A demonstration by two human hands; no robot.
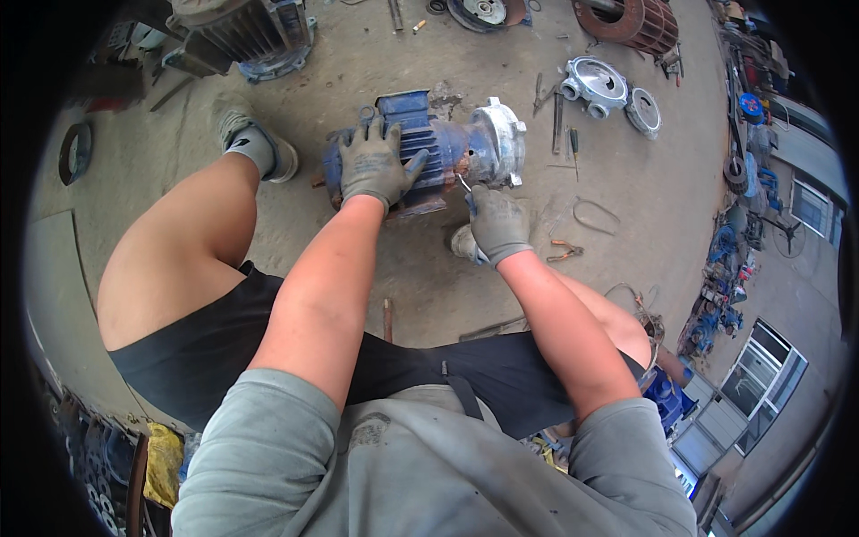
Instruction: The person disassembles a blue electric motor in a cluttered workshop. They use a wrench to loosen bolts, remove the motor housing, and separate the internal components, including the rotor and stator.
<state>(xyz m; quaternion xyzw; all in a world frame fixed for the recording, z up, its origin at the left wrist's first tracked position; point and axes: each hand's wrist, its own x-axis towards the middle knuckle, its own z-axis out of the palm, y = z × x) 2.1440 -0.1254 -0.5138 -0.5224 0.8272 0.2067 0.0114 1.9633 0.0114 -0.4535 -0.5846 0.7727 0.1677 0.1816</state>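
Note:
A blue electric motor (428, 148) with cooling fins lies on its side on the floor before me, joined at its right end to a silver pump casing (508, 139). My left hand (374, 166), in a grey work glove, rests on the motor's finned body with its fingers spread. In my gloved right hand (497, 219) is a slim metal wrench (463, 183); its bright tip meets the rusty joint between motor and casing. The fingers of that hand are closed round the handle, which is mostly hidden.
Orange-handled pliers (565, 250) and a screwdriver (575, 152) lie to the right. Beyond them are a silver pump housing (598, 82) and a round cover (643, 113). A larger motor (246, 36) stands far left, a rusty cylindrical part (631, 25) far right. My shoes flank the motor.

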